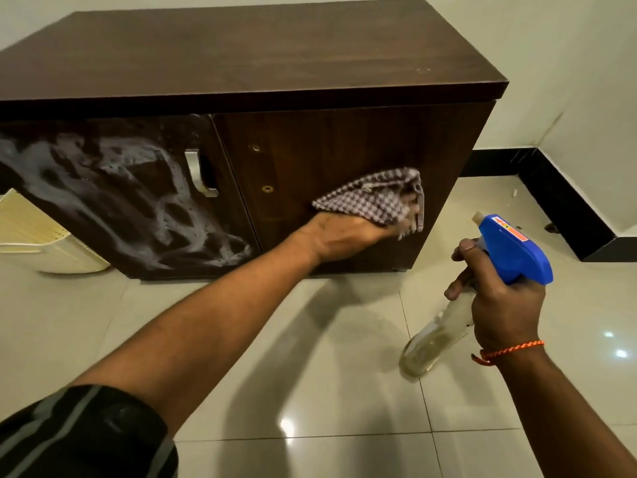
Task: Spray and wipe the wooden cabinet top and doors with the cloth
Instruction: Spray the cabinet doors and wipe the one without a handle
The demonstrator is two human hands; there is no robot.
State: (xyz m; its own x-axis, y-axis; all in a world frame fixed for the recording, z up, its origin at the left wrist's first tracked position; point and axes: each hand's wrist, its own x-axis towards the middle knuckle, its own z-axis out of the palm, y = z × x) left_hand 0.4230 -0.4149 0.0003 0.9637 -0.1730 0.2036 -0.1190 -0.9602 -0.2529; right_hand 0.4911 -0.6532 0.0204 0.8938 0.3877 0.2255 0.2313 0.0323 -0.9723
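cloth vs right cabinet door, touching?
Touching. The head view shows the left hand pressing the checked cloth flat against the right door, with no gap visible between them.

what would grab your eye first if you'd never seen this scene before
The white foamy smears swirled across the left cabinet door stand out most against the dark wood. Next comes the left hand pressing a checked cloth against the lower part of the right door, which looks free of foam. At lower right, the right hand holds a spray bottle with a bright blue trigger head above the tiled floor.
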